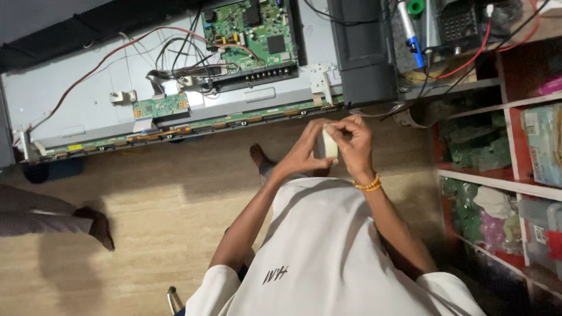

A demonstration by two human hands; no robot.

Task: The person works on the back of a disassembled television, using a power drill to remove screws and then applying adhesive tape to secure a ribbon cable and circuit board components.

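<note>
- Hands meet in front of the chest: the left hand (304, 153) and the right hand (353, 146) are pressed together around a small cream-white block (330, 144), fingers of both closed on it.
- The block stands roughly upright between the two sets of fingers; only a narrow pale strip of it shows, and what it is made of cannot be told.
- An orange bead bracelet (369, 185) sits on the right wrist, just below the hand.
- The person wears a white shirt (328, 257) with a small dark mark on the front.
- Beyond the hands, across the far side of the scene, lies an opened flat-screen television (88, 105), its grey metal back facing up.
- On it, far and slightly left of the hands, sits a green circuit board (252, 29); a smaller green board (161, 106) lies further left, near the panel's lower edge.
- A red wire (93, 67) and several black wires run over the metal back toward the large board.
- A black stand-like part (364, 52) rests just right of the large board.
- The floor (164, 199) is pale wood-patterned; a bare foot (259, 159) shows on it, just left of the hands.
- At the far left, another person's foot (99, 225) rests on the floor, well apart from the hands.
- On the right stand red shelves (506, 175) packed with bagged parts.
</note>
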